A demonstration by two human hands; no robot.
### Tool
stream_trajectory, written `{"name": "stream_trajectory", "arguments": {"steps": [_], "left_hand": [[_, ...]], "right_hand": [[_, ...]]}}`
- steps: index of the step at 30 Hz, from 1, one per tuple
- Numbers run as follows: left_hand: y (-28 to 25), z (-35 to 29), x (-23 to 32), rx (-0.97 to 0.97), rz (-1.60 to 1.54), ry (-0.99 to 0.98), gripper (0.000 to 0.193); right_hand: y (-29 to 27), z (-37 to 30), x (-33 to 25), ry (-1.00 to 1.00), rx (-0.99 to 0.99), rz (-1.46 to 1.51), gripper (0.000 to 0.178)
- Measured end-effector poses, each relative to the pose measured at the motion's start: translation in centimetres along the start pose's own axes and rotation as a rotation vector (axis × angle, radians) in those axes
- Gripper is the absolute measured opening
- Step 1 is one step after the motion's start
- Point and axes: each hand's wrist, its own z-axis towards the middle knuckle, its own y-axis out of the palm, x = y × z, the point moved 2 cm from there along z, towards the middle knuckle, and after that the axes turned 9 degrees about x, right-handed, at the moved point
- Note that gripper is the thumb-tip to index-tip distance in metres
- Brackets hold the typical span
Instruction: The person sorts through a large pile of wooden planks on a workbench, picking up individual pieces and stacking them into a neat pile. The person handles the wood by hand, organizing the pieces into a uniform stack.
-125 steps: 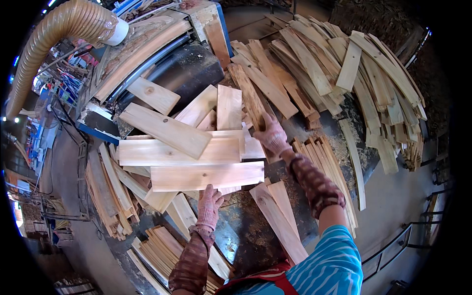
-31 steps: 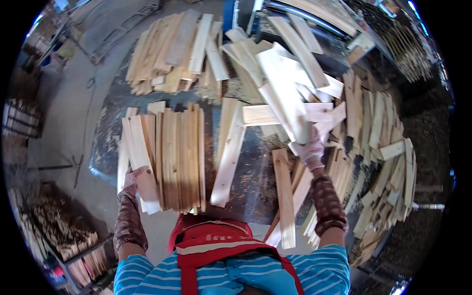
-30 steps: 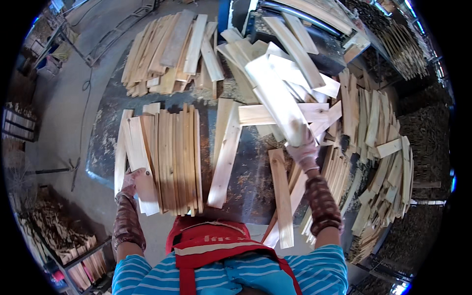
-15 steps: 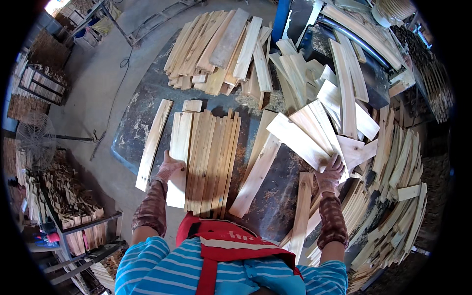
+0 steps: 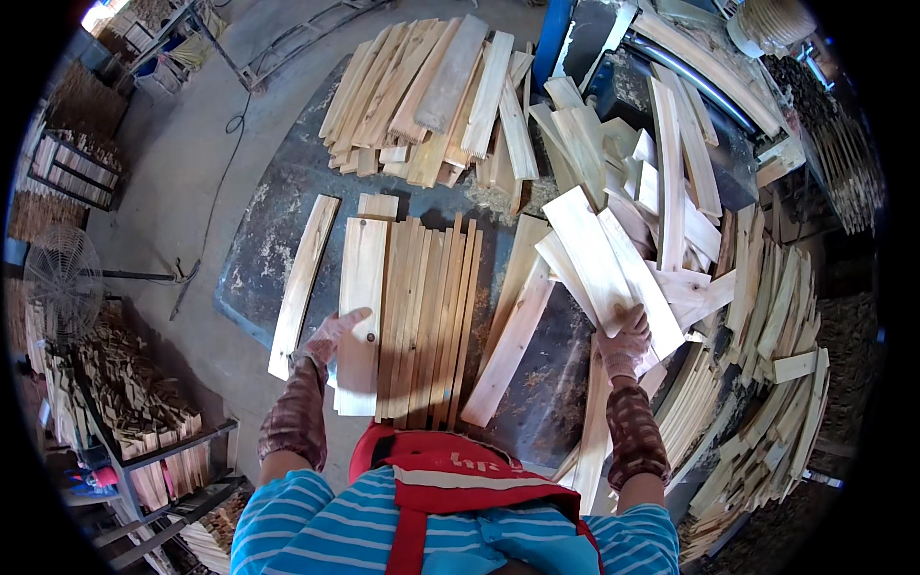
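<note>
Your right hand clasps a pale board near its end; left hand thumbs a knotted board, closure unclear. Probably light, stiff; grip edges.

Head view: steep, downward, wide.
I watch through the left one of two fisheyes worn side by side on the head, looking down past the red apron at the near edge. The left hand and right hand sit close below me; the table spreads beyond. My view reaches the fan on the left and the hose at far right, edges bending toward the dark rim.
</note>
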Motion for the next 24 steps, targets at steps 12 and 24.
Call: {"name": "stream_trajectory", "arguments": {"steps": [12, 24], "left_hand": [[9.9, -7.8, 0.4, 0.848, 0.877, 0.409, 0.085], [9.8, -7.2, -1.2, 0.811, 0.691, 0.385, 0.069]], "right_hand": [[-1.3, -0.4, 0.4, -0.184, -0.165, -0.045, 0.107], [-1.0, -10.6, -13.6, 0.138, -0.996, 1.459, 0.087]]}}
